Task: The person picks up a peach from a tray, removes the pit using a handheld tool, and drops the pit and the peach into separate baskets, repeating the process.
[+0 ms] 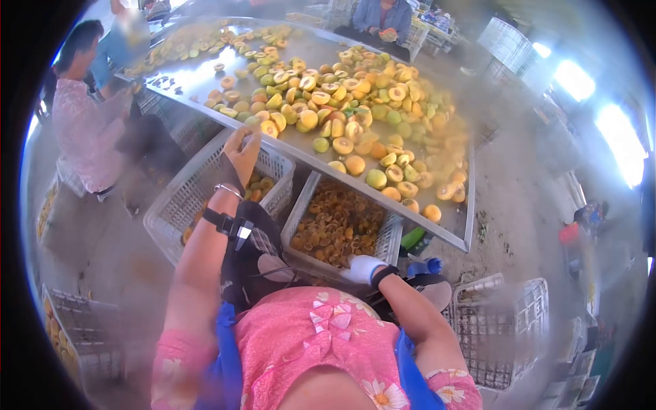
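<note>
My bare left hand [242, 152] is at the near edge of the metal table [287, 152], fingers bent, with a yellow-green peach half [252, 122] at the fingertips. Below that arm stands a white plastic crate [179, 195] with peach halves inside. My right hand [362, 269], in a white glove, is closed by the near right corner of a second crate [391, 240]. Brown peach pits and scraps [336, 222] fill this crate. Whatever the gloved fingers hold is hidden. Many halved peaches [343, 145] lie heaped on the table, cut faces showing on several.
A person in a pink top [89, 130] sits at the left, and another in a blue jacket [384, 24] across the table. An open crate [502, 335] stands at my right, and a crate with fruit [85, 335] at the lower left. A green object [413, 238] lies under the table edge.
</note>
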The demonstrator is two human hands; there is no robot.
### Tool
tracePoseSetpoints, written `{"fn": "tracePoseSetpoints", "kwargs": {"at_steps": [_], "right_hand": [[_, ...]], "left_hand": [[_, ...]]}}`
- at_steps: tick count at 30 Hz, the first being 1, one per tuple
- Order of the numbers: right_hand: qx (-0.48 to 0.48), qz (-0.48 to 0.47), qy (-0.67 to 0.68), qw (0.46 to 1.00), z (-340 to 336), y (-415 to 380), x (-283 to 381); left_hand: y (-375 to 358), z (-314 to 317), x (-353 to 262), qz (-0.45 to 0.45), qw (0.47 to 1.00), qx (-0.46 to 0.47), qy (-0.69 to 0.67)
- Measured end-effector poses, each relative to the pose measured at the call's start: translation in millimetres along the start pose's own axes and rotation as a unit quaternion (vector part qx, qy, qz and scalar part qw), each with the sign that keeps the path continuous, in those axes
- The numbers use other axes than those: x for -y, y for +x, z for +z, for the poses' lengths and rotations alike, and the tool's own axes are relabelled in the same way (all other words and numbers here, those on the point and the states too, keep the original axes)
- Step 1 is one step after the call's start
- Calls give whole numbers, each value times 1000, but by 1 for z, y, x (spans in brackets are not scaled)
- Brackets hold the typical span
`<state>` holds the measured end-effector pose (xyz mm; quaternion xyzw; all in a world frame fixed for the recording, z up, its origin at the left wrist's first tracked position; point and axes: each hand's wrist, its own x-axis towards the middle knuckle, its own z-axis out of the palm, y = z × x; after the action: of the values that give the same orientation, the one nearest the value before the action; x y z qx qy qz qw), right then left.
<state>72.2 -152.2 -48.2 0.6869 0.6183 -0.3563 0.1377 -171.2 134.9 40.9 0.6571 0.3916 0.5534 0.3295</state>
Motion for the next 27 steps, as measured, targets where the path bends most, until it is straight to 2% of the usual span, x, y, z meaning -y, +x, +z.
{"fn": "tracePoseSetpoints", "kwargs": {"at_steps": [3,4,5,6,9,10,11,12,13,17,18,19,22,23,24,27], "right_hand": [[-114,-30,158,980,-46,-31,-3],[-137,-70,282,947,-57,-33,-20],[-108,27,346,932,-112,-80,13],[-144,32,330,933,-131,-84,1],[-251,32,427,868,-185,-93,-40],[-317,13,372,872,-204,-88,-53],[-376,38,347,859,-223,-87,-62],[-364,84,334,865,-247,-85,-71],[-408,68,295,861,-262,-67,-101],[-521,63,149,838,-309,23,-212],[-491,153,208,832,-331,13,-173],[-502,141,210,827,-344,33,-188],[-553,169,3,816,-387,97,-258],[-563,178,-29,806,-402,114,-274],[-578,205,-8,790,-416,115,-252],[-562,218,-145,784,-453,189,-356]], "left_hand": [[13,10,3,98,990,38,92],[20,14,5,133,984,48,109],[29,19,6,133,982,67,115],[40,25,11,132,977,92,138],[73,41,37,106,961,168,194],[80,48,36,85,952,187,227],[87,51,35,63,941,204,261],[94,52,30,42,929,221,295],[99,53,19,-6,925,245,290],[113,61,35,-23,915,235,326],[115,63,27,-38,911,242,333],[115,65,35,-15,919,226,323],[114,66,43,33,931,209,298],[115,65,40,46,932,208,292],[116,65,36,27,936,211,282],[117,73,29,-17,944,213,252]]}}
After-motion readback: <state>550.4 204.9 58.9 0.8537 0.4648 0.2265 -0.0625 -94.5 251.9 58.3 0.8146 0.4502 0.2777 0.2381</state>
